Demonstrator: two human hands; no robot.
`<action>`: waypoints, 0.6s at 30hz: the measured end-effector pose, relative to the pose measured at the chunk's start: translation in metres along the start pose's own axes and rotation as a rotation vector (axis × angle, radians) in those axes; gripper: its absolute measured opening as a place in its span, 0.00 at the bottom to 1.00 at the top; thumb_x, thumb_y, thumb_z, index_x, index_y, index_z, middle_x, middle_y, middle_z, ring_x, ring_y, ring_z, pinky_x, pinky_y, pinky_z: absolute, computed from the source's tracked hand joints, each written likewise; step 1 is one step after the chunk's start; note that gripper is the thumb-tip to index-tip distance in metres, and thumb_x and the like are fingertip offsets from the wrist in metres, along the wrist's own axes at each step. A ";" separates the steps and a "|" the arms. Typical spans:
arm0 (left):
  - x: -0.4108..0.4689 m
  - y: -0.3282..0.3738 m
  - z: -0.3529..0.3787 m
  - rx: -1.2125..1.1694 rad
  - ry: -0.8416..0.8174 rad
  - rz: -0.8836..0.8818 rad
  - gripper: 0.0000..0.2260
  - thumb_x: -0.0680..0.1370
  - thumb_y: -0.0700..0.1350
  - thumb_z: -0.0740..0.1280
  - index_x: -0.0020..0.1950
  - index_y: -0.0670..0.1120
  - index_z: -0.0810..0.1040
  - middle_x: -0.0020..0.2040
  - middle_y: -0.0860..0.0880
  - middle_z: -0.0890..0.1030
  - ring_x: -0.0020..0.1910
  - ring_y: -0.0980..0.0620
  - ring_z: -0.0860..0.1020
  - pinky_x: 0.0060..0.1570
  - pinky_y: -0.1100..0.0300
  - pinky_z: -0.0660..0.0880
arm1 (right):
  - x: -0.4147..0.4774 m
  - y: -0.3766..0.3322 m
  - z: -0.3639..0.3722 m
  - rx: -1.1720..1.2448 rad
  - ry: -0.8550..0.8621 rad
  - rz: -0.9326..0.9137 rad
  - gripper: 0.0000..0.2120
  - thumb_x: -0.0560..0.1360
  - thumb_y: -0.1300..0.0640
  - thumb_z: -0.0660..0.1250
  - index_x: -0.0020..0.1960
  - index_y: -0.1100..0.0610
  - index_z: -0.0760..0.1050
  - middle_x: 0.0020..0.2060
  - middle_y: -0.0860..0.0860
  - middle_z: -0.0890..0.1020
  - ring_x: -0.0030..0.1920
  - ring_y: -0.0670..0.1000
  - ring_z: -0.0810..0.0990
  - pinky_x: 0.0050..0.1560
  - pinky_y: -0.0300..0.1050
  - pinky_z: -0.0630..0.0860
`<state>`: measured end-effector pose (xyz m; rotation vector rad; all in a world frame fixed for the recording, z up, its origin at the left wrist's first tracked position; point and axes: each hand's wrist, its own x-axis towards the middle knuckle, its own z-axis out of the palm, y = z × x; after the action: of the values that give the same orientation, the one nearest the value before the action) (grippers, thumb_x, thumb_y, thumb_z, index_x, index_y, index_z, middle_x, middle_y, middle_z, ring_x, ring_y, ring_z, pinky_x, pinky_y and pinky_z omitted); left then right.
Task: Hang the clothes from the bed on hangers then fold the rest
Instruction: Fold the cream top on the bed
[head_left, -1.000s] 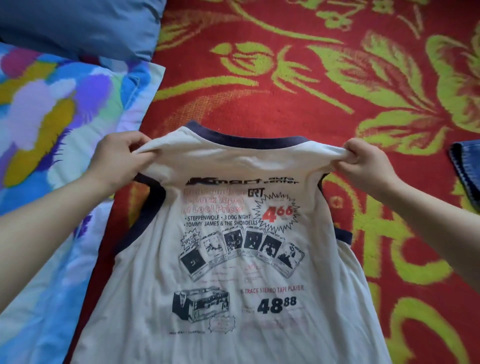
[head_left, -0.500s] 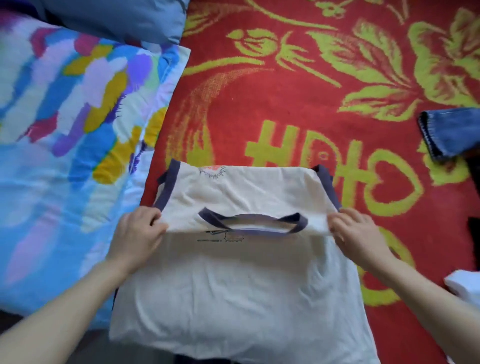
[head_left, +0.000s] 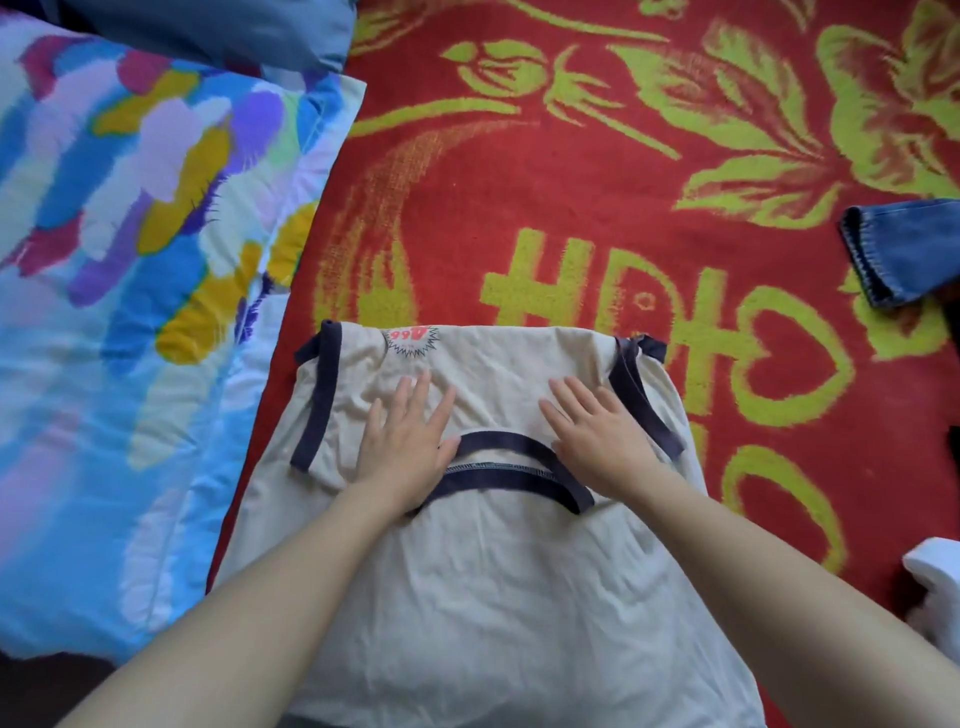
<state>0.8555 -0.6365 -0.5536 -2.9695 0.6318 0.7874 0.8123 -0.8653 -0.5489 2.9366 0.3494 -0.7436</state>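
Red blanket is spread under the shirt & runs past it far side & right. Patterned quilt just left of the shirt. Shirt, cream w/ navy trim, lies flat on the blanket at mid-frame, top part folded down over the body, so the collar faces the near side & the armhole bands sit at either end of the flap. Jeans well to the shirt's right, twd the far side; white cloth right of its lower half, apart. Left hand & right hand both lie flat on the flap, fingers straight & spread, gripping nothing, one each side of the collar. Step is prob. smoothing the first fold before the next one. To do it well: press from the collar outward twd the bands so creases run off, keep the far fold edge straight & square w/ the sides, tuck the band end poking out at the far right corner, & don't drag the layer beneath.
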 end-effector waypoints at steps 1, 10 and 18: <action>0.009 0.001 -0.003 0.007 0.005 -0.002 0.26 0.82 0.56 0.49 0.77 0.53 0.44 0.78 0.47 0.40 0.76 0.48 0.40 0.72 0.47 0.45 | 0.011 0.004 -0.002 -0.010 0.004 0.006 0.27 0.81 0.50 0.51 0.77 0.57 0.48 0.77 0.56 0.47 0.76 0.55 0.45 0.73 0.53 0.46; 0.047 -0.063 -0.011 0.097 -0.167 -0.185 0.31 0.80 0.61 0.50 0.77 0.53 0.39 0.78 0.50 0.39 0.76 0.49 0.39 0.71 0.41 0.45 | 0.019 0.075 0.000 0.198 -0.079 0.498 0.32 0.79 0.40 0.51 0.75 0.59 0.52 0.76 0.58 0.54 0.74 0.54 0.55 0.68 0.55 0.60; 0.078 -0.072 -0.037 -0.025 0.221 -0.169 0.31 0.75 0.52 0.65 0.76 0.50 0.58 0.75 0.46 0.59 0.73 0.47 0.57 0.68 0.47 0.52 | 0.060 0.105 -0.020 0.174 -0.039 0.257 0.34 0.74 0.48 0.64 0.75 0.53 0.55 0.74 0.50 0.60 0.72 0.52 0.57 0.65 0.49 0.59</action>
<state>0.9621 -0.6040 -0.5654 -3.1057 0.3699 0.4636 0.8983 -0.9520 -0.5563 3.0369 -0.1010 -0.8301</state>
